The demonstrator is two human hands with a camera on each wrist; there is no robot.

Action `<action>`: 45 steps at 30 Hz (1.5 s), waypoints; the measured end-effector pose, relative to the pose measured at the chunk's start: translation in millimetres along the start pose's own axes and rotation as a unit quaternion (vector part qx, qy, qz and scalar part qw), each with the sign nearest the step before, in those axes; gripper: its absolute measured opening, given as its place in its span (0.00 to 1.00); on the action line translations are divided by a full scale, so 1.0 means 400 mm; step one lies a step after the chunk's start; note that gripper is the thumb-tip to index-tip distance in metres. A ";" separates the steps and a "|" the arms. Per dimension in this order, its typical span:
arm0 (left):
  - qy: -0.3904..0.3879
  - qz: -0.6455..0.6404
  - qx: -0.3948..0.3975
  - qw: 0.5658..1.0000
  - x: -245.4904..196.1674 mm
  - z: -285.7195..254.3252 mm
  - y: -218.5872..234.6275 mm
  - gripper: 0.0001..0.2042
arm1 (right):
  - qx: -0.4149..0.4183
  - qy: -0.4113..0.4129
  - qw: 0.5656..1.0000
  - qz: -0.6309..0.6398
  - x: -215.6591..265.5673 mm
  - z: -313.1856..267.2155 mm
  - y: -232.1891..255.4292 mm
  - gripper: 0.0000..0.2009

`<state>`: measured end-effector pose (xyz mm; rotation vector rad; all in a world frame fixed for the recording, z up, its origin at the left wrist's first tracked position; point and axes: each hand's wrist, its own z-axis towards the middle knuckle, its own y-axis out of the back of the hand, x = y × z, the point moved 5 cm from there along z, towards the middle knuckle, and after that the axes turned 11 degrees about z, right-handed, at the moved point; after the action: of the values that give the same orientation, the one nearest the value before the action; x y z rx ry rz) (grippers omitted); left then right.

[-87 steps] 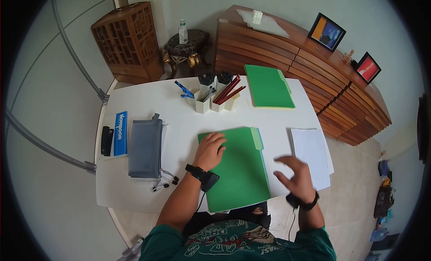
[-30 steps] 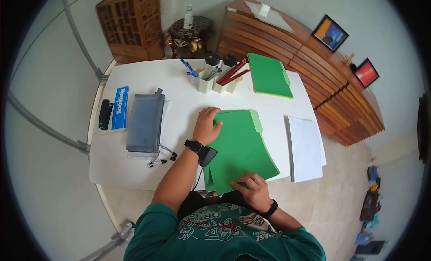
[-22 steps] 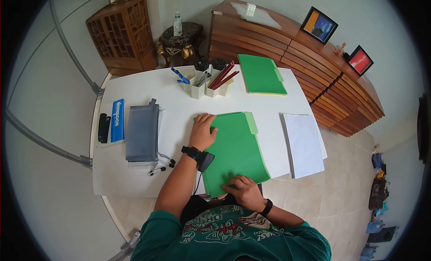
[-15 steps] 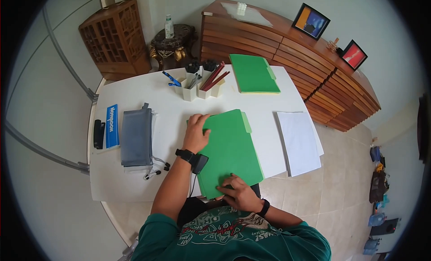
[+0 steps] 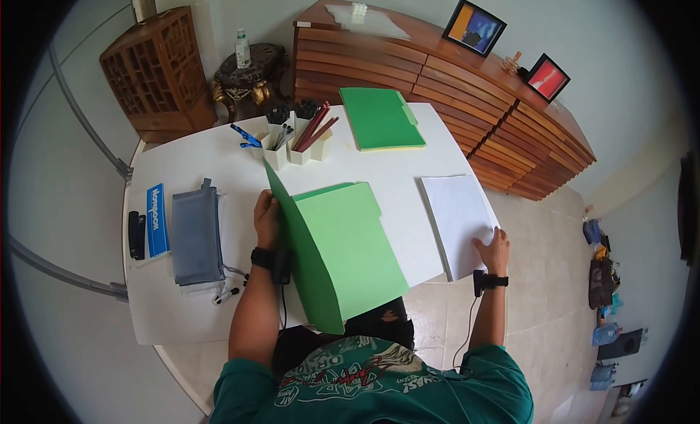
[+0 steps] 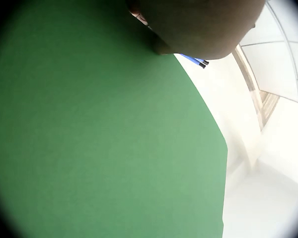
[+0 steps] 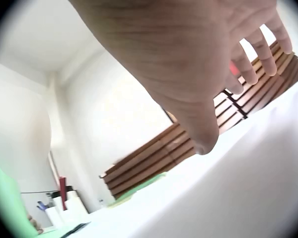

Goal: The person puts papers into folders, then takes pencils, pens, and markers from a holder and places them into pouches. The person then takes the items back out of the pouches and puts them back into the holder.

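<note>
In the head view a green file folder (image 5: 350,249) lies at the table's front with its front cover (image 5: 302,256) lifted, showing the pale green inside. My left hand (image 5: 267,218) holds that cover at its left edge; part of the hand is hidden behind it. The left wrist view is mostly filled by the cover, the left hand (image 6: 203,25) at its upper edge. My right hand (image 5: 496,252) is at the right edge of a stack of white paper (image 5: 453,212), fingers spread. From the right wrist, the right hand (image 7: 188,64) shows thumb and fingers extended over the white sheets.
A second green folder (image 5: 380,119) lies at the back, beside white pen holders (image 5: 297,156) with pens and red pencils. A grey zip pouch (image 5: 197,238), a blue notebook (image 5: 157,220) and a black stapler (image 5: 136,234) sit at the left. The table's front edge is close to the body.
The folder's cover has swung up and left in my left hand. My right hand has left the folder's lower edge and moved right to the paper stack. The head view has shifted.
</note>
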<state>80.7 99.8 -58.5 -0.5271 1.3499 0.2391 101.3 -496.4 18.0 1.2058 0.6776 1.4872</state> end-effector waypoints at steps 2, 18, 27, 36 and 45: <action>0.021 -0.049 -0.007 0.999 -0.036 -0.015 -0.019 0.07 | 0.062 -0.125 0.990 0.020 -0.062 0.013 -0.032 0.47; 0.037 -0.090 -0.002 0.995 -0.062 -0.020 -0.008 0.05 | -0.017 -0.081 0.993 0.086 -0.013 0.004 0.003 0.43; 0.030 -0.127 0.006 0.991 -0.043 -0.013 -0.003 0.04 | -0.025 -0.018 0.997 0.076 -0.026 -0.010 -0.021 0.43; 0.042 -0.108 -0.007 0.993 -0.042 -0.010 -0.004 0.04 | -0.021 -0.022 0.993 0.110 -0.068 -0.002 -0.050 0.42; 0.072 -0.070 -0.021 0.995 -0.070 -0.020 -0.014 0.04 | -0.001 -0.050 0.990 0.131 -0.091 0.001 -0.065 0.43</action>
<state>70.4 94.7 -31.1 -0.6807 1.4438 0.1163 108.9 -523.3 -16.8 1.4005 0.4630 1.6278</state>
